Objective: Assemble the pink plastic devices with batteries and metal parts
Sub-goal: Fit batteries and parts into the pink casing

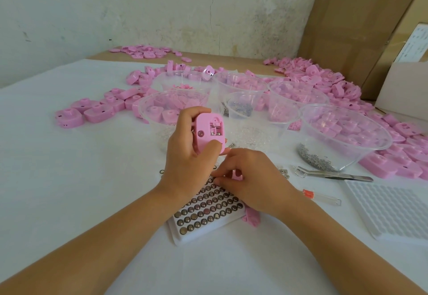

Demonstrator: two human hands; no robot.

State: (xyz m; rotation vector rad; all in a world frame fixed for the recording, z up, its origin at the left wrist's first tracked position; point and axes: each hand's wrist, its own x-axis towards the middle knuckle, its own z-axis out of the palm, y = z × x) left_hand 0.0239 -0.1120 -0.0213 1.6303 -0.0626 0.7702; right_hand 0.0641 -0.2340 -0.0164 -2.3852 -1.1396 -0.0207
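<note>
On table (69, 179), centre front: left hand (185, 153) holds a pink device (209, 132) upright, above the table. Fingers wrap the far and left side and the thumb presses the lower front face, a firm closed grip. The device's open compartment faces the camera, with small metal parts visible inside, right of centre. A round spot sits on its lower left face.

Right hand (250, 179) is just below and right of the device, palm down, fingers curled, tips at the far end of the battery tray (178, 236). Cannot tell if the fingertips pinch a battery or only touch; the tips are hidden. A small pink piece (237, 175) shows between the fingers. The tray lies tilted under both wrists, with rows of button batteries (208, 206) filling most of it. Another pink part (251, 218) lies under the right wrist, touching the tray's right edge.

Behind the hands is a cluster of clear bowls (287, 100), some with pink parts, one with grey metal bits. The big bowl (347, 137) at right has metal bits at its bottom. Tweezers (335, 174) lie just in front of it. A small tool (322, 197) with a red collar lies nearer the camera. A white tray (393, 211) with bare pockets is at far right.

Loose pink devices are heaped at right rear (324, 79) and at left (92, 111). Cardboard boxes (347, 28) stand at back right.
</note>
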